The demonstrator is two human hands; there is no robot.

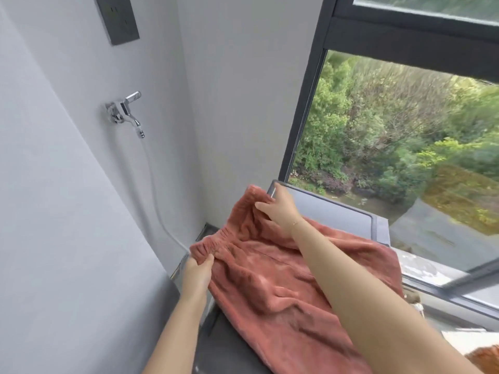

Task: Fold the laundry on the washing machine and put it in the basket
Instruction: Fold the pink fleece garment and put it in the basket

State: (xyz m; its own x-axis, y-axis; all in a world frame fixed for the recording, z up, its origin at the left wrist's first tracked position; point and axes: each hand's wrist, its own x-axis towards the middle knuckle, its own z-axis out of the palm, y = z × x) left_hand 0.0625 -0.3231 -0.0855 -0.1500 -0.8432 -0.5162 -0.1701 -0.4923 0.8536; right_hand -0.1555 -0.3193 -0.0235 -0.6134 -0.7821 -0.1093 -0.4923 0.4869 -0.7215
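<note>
A fleecy, rust-pink garment [270, 282] with an elastic waistband lies spread over the grey top of the washing machine [337, 211]. My left hand [197, 273] pinches the near end of the waistband at the machine's left edge. My right hand [278, 209] grips the far end of the waistband and holds it lifted near the machine's back corner. The basket is out of view.
A chrome tap [125, 110] with a white hose [159, 211] is on the left wall, below a dark socket plate [116, 18]. A large window [405, 136] runs along the right. An orange fuzzy item [483, 359] shows at the bottom right corner.
</note>
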